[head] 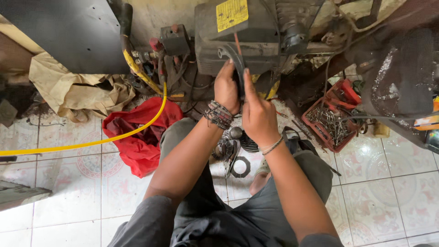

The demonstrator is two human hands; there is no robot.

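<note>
**Curved dark strip held between two hands above the floor**

A curved dark strip (237, 59), band-like and hooked at its upper end, is raised in front of the dark machine housing (238, 41), clear of the tiled floor (388, 192). The left hand (227, 89) is clamped around its lower left side; the right hand (258, 112) presses against it from the right, fingers extended upward along the edge. With the two hands close together on either side, the strip stands upright at working height, probably so that its curve can be steadied or inspected. Whether it is rubber or metal cannot be told.

Below the wrists, between the knees of the squatting person, small metal parts (231, 146) and a flat dark ring (240, 167) lie on the floor, near to hand. Towards the right edge of the floor a red tray of screws and nails (331, 121) sits open. To the left, a red cloth (139, 135) lies crumpled beside the left knee, and a yellow hose (91, 142) runs over it from the machine's fittings to the left edge of the view. A beige tarpaulin (73, 87) is bunched under a dark panel (68, 32) at the upper left.
</note>
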